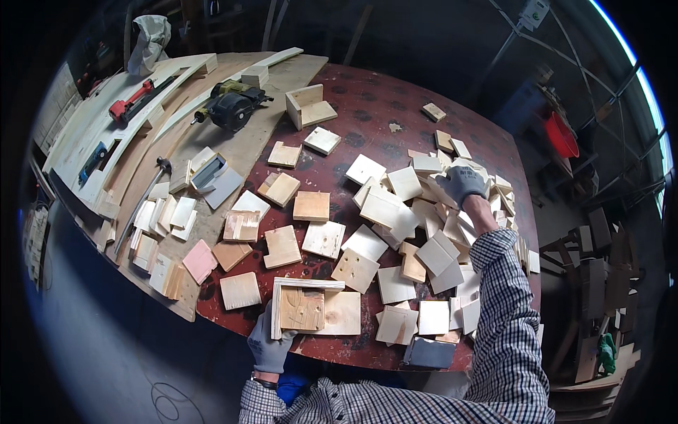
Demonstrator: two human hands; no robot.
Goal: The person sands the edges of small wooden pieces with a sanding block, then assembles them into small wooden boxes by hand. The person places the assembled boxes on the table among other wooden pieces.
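My left hand (270, 346), in a grey work glove, grips the near left corner of an L-shaped wooden corner piece (277, 305) at the table's front edge. Within that corner lies a brown wood block (302, 309), beside a paler flat block (344, 313). My right hand (464, 184), gloved alike, reaches far to the right onto a heap of loose wood blocks (399, 215). Its fingers bend down among the blocks, and their tips are hidden, so I cannot make out whether one is held.
Several more blocks lie across the dark red tabletop (353, 92). A second L-shaped wooden piece (311, 107) stands at the back. On the left boards rest a circular saw (234, 106), a red power tool (132, 101), a blue tool (92, 162) and a hammer (163, 167). Scrap wood (600, 304) fills the right side.
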